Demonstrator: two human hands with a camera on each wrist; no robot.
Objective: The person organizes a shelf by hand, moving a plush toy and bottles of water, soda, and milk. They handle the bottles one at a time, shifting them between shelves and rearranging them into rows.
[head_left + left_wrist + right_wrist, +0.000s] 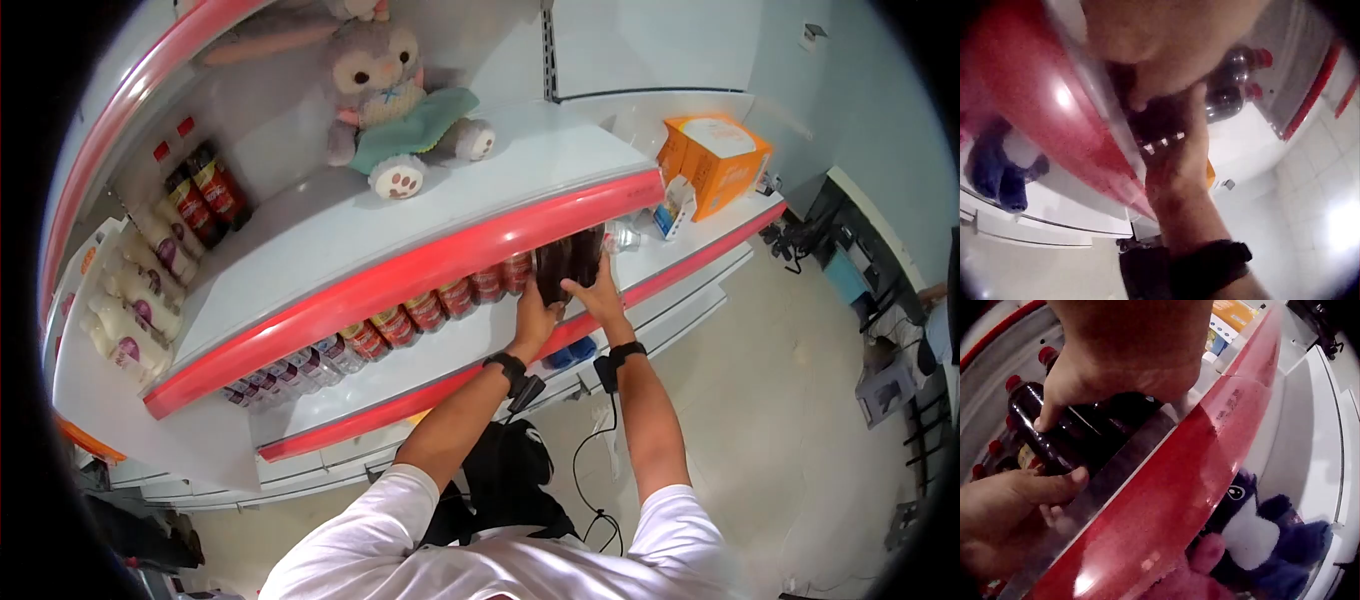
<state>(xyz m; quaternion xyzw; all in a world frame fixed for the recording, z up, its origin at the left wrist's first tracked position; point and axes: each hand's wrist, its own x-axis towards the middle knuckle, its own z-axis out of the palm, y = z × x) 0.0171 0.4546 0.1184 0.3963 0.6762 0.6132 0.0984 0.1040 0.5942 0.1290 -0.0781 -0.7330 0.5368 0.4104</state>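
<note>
Two dark drink bottles (553, 270) with red caps stand side by side on the shelf under the red-edged upper shelf. My right hand (598, 297) grips the bottles from the right, its thumb lying across a dark bottle (1054, 434) in the right wrist view. From the left, my left hand (537, 322) holds the near bottle low down, its thumb against the bottle's side. In the left wrist view, my right hand (1179, 169) comes up from below with fingers around a dark bottle, and my left hand (1172, 37) covers much of it.
Several red-labelled bottles (425, 311) line the shelf to the left, with clear water bottles (315, 367) beyond. A clear bottle (622, 236) and orange box (716, 165) are at the right. A plush rabbit (385, 100) sits above. The red shelf edge (430, 265) overhangs the row.
</note>
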